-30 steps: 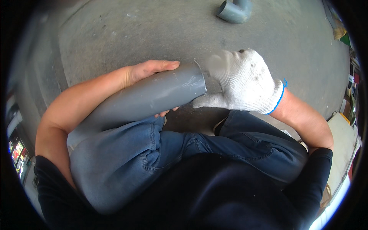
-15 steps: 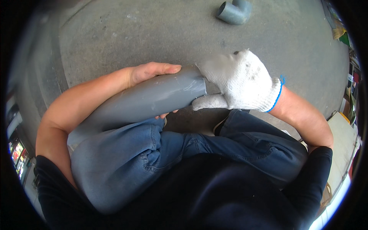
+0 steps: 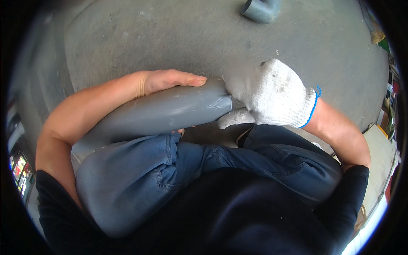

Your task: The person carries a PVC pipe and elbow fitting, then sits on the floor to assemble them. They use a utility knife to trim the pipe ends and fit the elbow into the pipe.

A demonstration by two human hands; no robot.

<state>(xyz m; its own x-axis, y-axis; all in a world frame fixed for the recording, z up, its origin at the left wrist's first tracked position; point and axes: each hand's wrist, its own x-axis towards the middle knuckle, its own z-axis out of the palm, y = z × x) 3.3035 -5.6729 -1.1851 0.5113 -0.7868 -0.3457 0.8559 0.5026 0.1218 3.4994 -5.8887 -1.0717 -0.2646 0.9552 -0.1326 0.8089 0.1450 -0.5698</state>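
A thick grey plastic pipe (image 3: 170, 108) lies slantwise over my left thigh, its cut end toward the right with pale scratches near the rim. My bare left hand (image 3: 172, 79) is wrapped round it, thumb on top, fingertips showing underneath. At the pipe's end is my right hand (image 3: 278, 95) in a white knit glove with a blue cuff edge. Its fingers are curled and blurred by motion; the thumb reaches out below the rim. A small dark tip (image 3: 263, 63) shows at the top of the curled fingers; what it belongs to is hidden.
A grey elbow pipe fitting (image 3: 259, 11) lies on the concrete floor (image 3: 170, 38) ahead, cut off by the view's top edge. Assorted goods line the far right edge, beside a pale flat board (image 3: 378, 148). My bent knees in jeans (image 3: 123, 170) stand under the pipe.
The pipe and both hands have shifted slightly to the right. My gloved hand has tilted a little at the pipe's end. The elbow fitting sits higher in the view.
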